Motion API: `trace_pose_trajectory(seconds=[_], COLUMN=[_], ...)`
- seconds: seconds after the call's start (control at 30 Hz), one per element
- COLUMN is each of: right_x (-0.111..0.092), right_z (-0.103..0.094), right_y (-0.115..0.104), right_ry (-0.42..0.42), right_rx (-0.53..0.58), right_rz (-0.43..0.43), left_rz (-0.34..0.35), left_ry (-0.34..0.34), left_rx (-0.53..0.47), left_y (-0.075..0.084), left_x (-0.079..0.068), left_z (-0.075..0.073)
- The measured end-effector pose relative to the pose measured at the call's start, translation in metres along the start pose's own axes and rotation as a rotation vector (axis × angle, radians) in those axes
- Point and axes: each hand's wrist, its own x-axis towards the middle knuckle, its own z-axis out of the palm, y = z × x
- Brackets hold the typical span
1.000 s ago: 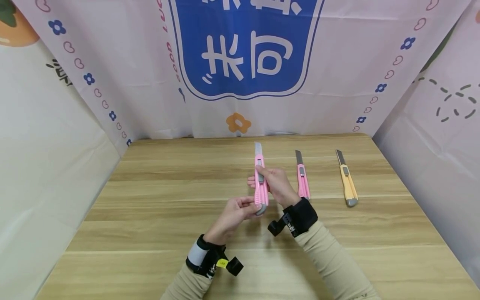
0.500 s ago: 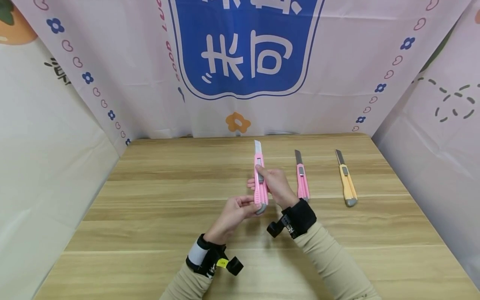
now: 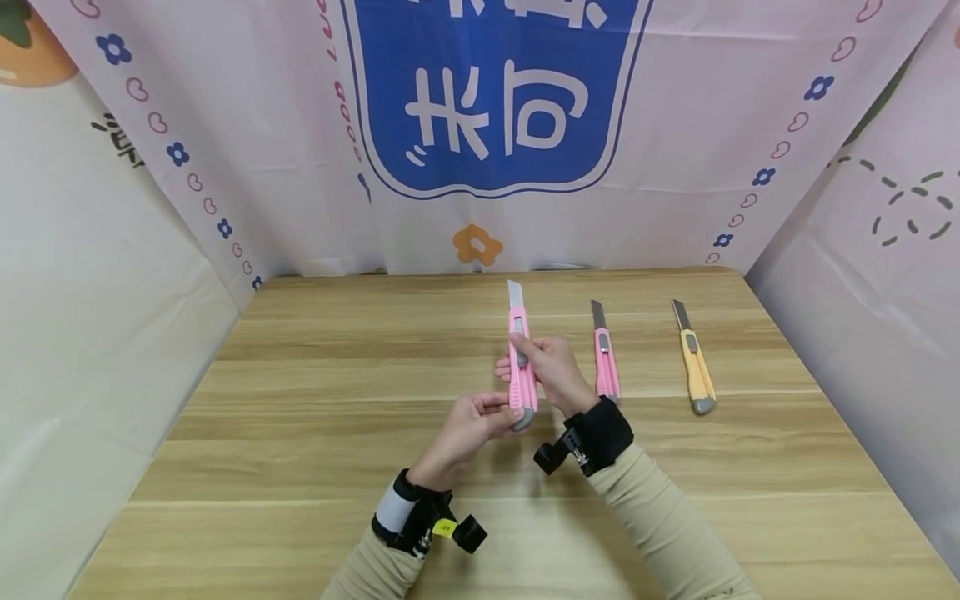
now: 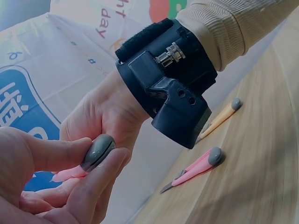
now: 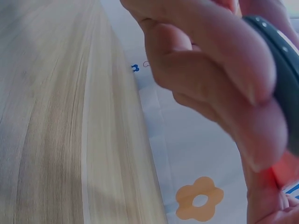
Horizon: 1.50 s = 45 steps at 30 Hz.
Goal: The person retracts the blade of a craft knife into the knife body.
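A pink utility knife point(image 3: 519, 385) with its blade out is held up over the table between both hands, blade toward the back. My left hand point(image 3: 474, 427) pinches its grey end cap point(image 4: 98, 153) between thumb and fingers. My right hand point(image 3: 555, 371) grips the handle from the right, thumb at the grey slider point(image 3: 521, 357). In the right wrist view, fingers and the dark end cap fill the right side, close and blurred. A second pink utility knife point(image 3: 606, 362) lies to the right, its lower end partly behind the right wrist.
A yellow utility knife point(image 3: 697, 373) with its blade out lies farther right on the wooden table point(image 3: 300, 433). Printed cloth point(image 3: 300, 192) hangs behind the table and at its sides. Black camera straps point(image 3: 600, 437) circle both wrists.
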Motion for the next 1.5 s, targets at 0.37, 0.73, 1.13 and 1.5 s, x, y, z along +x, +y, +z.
trace_pose_trajectory(seconds=[0.37,0.73,1.13,1.5], right_x=[-0.0005,-0.0006,-0.0031,-0.0026], right_z=[0.0008,0.0005,0.0,-0.0047], right_y=[-0.0002,0.0015,0.0021,0.0021], right_ry=[-0.008,-0.02,-0.015,-0.001], right_rx=[0.017,0.047,0.036,0.039], right_rz=[-0.015,-0.017,-0.045,-0.017], left_rz=[-0.004,-0.004,0.002,0.021], left_ry=[0.002,0.002,-0.007,-0.023], left_rx=[0.005,0.011,-0.003,0.024], left_y=[0.0015,0.0016,0.0015,0.0015], left_x=[-0.001,-0.0009,-0.0001,0.0031], left_z=[-0.0003,-0.0012,-0.0015,-0.0006])
